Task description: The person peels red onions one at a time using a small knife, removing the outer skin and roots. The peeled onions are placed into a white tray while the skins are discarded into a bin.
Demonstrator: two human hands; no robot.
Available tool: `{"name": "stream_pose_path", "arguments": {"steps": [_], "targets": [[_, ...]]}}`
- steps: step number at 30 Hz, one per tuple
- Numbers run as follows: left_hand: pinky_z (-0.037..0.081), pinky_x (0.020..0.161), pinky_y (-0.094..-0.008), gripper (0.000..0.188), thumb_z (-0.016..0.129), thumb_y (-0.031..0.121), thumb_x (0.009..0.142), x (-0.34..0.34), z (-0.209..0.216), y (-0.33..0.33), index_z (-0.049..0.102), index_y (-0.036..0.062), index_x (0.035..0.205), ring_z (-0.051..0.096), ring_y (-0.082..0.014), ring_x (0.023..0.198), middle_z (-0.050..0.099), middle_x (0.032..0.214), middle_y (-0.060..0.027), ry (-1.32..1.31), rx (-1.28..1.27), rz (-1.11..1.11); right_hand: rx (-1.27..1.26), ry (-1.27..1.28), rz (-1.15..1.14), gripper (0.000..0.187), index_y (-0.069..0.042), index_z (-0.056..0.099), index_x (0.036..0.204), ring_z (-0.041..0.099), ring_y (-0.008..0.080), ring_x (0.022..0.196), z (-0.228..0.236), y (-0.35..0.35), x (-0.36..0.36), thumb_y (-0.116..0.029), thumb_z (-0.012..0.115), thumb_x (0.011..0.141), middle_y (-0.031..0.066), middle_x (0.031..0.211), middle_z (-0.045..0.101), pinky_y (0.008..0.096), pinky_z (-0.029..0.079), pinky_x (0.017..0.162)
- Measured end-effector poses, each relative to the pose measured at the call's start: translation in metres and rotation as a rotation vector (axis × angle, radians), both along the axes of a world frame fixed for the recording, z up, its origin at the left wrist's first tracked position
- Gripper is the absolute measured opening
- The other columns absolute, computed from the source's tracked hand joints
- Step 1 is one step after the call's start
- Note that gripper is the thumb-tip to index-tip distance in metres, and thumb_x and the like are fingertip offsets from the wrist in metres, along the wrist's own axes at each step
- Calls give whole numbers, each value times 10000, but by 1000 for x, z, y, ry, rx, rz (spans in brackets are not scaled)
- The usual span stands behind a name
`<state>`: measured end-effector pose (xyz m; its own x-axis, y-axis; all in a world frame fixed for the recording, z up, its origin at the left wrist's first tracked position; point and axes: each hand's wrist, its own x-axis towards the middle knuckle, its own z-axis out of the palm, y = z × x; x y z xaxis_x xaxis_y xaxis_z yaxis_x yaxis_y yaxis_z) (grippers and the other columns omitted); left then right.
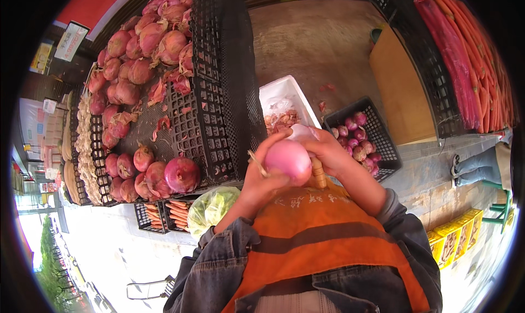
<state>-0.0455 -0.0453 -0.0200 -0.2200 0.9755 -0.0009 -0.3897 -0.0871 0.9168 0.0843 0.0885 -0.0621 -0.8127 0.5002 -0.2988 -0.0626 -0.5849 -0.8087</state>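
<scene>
A smooth, pinkish-purple onion (pixel 290 161) is held up in front of my orange apron (pixel 311 225). My left hand (pixel 261 180) wraps around it from the left, fingers closed. My right hand (pixel 331 151) curls against its right, far side, with the fingertips partly hidden. A pale pinkish piece (pixel 303 131), perhaps peel, shows at the right fingers. Just beyond the hands, a white foam box (pixel 295 91) holds brownish-red onion skins (pixel 283 119). To its right, a black crate (pixel 390 143) contains several purple onions (pixel 355 137).
A large black display crate (pixel 219 116) of red onions (pixel 158 39) stands at left. Carrots (pixel 470 56) fill a rack at far right. Below the display are a bagged green vegetable (pixel 212 209) and carrot crates (pixel 150 217). Yellow crates (pixel 456 236) and a seated person (pixel 481 168) are at right.
</scene>
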Motion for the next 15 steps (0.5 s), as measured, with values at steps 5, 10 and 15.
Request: {"name": "stream_pose_path", "arguments": {"steps": [5,10,15], "targets": [[431,985,-383,526,569,93,840,5,-23,5,408,7,1334,513,-239,1167,517,1261,-130,-405,-156,132,736,-264,-268,209,-18,569,1019,622,139,754,6,-12,-4,-26,638,822,85,870,657,254,497,661],[403,1008,-382,435,492,222,925,3,-35,5,438,9,1300,509,-237,1179,529,1261,-113,-593,-289,178,1348,-415,-571,275,-13,551,1025,632,165,761,2,6,12,-17,671,777,111,902,643,273,501,675],[391,985,-375,571,391,501,951,6,-24,6,430,94,1349,483,-224,1202,516,1315,-65,-594,-489,235,748,-360,-439,333,7,544,1099,619,161,794,-43,47,-5,-167,652,837,125,929,650,287,501,694]]}}
